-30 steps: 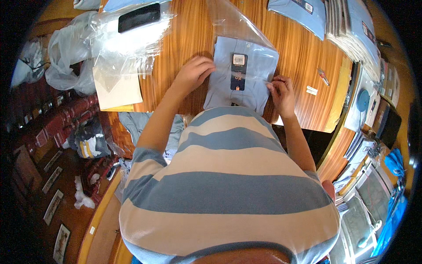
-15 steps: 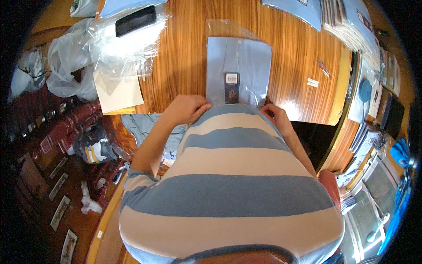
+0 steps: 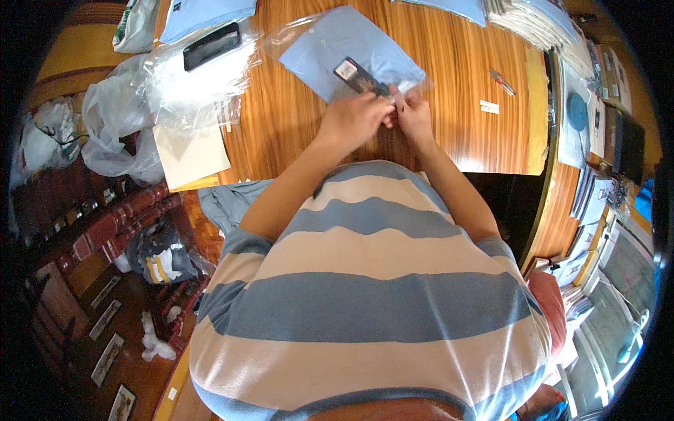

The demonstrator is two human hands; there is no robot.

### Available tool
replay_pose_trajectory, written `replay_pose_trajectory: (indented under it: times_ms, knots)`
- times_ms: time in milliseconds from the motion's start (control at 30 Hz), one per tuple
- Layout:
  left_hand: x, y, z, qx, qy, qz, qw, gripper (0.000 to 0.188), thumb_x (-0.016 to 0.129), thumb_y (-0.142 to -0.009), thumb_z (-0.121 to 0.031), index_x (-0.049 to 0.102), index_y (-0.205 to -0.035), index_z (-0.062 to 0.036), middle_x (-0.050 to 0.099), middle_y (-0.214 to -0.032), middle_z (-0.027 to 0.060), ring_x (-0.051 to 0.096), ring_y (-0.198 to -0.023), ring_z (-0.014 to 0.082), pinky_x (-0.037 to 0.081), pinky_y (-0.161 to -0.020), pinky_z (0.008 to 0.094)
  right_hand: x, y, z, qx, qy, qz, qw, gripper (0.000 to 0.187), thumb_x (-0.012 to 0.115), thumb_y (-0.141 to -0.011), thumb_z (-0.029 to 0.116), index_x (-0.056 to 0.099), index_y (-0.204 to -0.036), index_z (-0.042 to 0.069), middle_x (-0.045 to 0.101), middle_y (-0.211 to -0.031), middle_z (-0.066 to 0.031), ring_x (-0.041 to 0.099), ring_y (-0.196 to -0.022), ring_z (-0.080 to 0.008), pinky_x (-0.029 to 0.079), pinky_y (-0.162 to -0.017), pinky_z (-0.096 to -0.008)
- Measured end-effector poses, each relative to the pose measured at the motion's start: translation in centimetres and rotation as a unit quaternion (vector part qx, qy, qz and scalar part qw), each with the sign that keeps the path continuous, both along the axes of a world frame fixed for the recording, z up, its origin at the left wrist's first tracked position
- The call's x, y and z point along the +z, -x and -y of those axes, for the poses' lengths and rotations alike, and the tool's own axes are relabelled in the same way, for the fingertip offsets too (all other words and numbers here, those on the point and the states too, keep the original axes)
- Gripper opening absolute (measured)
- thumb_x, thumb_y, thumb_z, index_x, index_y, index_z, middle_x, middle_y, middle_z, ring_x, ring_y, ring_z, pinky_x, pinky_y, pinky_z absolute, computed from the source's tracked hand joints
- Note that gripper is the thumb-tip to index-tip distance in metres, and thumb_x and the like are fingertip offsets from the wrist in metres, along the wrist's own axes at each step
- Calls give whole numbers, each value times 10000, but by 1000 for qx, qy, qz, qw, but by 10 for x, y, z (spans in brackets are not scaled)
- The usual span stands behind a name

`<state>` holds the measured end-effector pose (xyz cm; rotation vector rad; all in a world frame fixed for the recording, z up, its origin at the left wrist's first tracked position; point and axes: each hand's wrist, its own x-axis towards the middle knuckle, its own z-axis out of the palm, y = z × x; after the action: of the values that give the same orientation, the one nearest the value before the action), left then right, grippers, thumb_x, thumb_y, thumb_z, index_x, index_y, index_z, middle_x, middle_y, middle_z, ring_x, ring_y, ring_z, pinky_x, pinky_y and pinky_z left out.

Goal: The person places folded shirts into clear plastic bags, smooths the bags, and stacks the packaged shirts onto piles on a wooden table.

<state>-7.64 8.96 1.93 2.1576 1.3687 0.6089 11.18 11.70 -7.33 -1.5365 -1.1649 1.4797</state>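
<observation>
A folded light-blue shirt [image 3: 351, 42] lies tilted on the table inside a clear plastic bag [image 3: 281, 43]. A dark tag [image 3: 365, 79] with a white label runs along it toward my hands. My left hand [image 3: 354, 118] is closed at the shirt's near edge, its fingertips pinching the bag's end; they are slightly blurred. Close beside it, my right hand [image 3: 414, 116] is closed too, thumb and forefinger pressed on the clear plastic at the near corner. The exact fold of plastic between the fingers is hard to make out.
A black phone [image 3: 212, 47] rests on clear plastic bags [image 3: 203, 88] at the left, above cream card sheets [image 3: 191, 151]. Small red-handled snippers [image 3: 503, 82] and a white label strip [image 3: 489, 107] lie at the right. Bagged shirts [image 3: 526, 28] are stacked far right.
Both hands have moved forward and together, from the shirt's two sides to its near end. The bagged shirt has slid away from me and turned, its far end now pointing left.
</observation>
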Motion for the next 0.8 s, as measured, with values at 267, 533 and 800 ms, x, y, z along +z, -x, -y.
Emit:
replay_pose_trajectory:
  times_ms: [267,533,800]
  knots:
    - [36,-10,34,-180,60,126,974,301,651,-993,-302,685,-1182,-71,713,-1113,151,702,-981,373,580,-847,465,10,-13,7,148,-5,28,989,351,621,-1044,293,643,-853,-1,651,-665,-74,654,-607,-173,515,-542,-339]
    - [-35,74,8,99,-142,-83,981,607,670,-910,-211,516,-1479,-67,380,-1599,228,400,-1433,454,347,-1172,539,31,-100,3,194,40,70,978,361,642,-1030,359,670,-933,13,693,-746,-73,674,-609,-164,541,-528,-295]
    - [-60,58,8,46,-107,-8,993,626,636,-780,-117,561,-1400,-79,397,-1550,252,379,-1424,484,321,-1182,597,64,-87,47,95,92,55,990,390,775,-942,357,752,-956,-32,733,-799,-87,693,-606,-169,552,-533,-289]
